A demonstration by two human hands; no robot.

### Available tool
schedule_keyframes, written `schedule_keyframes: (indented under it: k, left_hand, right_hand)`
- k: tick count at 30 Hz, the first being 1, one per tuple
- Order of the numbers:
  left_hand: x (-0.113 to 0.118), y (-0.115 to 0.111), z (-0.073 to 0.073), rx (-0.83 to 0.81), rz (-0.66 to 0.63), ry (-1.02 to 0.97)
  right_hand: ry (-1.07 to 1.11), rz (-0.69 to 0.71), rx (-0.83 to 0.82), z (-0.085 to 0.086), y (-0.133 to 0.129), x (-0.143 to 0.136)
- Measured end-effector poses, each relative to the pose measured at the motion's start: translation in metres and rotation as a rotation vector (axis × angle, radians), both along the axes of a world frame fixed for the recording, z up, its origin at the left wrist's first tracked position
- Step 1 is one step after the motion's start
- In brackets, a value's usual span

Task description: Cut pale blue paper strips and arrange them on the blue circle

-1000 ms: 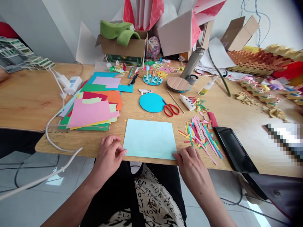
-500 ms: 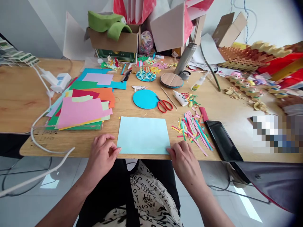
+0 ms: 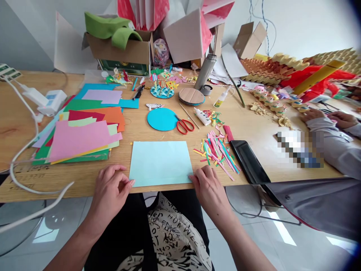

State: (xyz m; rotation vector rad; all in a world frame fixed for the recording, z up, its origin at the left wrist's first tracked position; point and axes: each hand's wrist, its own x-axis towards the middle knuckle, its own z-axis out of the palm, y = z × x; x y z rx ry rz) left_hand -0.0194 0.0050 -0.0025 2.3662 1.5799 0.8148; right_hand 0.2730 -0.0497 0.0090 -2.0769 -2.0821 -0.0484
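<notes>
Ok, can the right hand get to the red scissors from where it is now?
Probably yes. The right hand rests at the pale blue sheet's near corner, and the red scissors lie beyond that sheet in the open, with only flat paper between them.

At the bottom centre of the frame, the white cloth with scattered black lettering [image 3: 172,241] on the person's lap shows "HOW WEE" among other letters too jumbled to make out. Faint dark markings run along the near edge of the wooden table [image 3: 31,169] at lower left, but they cannot be read.
</notes>
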Motion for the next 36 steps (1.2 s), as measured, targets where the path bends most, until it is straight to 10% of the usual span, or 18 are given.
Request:
schedule_keyframes:
  k: [19,30,36]
  left_hand:
    - [0.004,-0.003,0.002,0.074,-0.013,0.013]
    - [0.027,-0.021,0.017,0.359,-0.336,0.442]
    - [0.031,-0.038,0.015,0.491,-0.288,0.653]
  right_hand:
    - [-0.017,-0.022,0.015,-0.003,-0.003,-0.001]
    - [-0.005,-0.013,0.036,-0.004,-0.005,-0.001]
    - [0.036,-0.026,0.048,-0.007,-0.005,0.0]
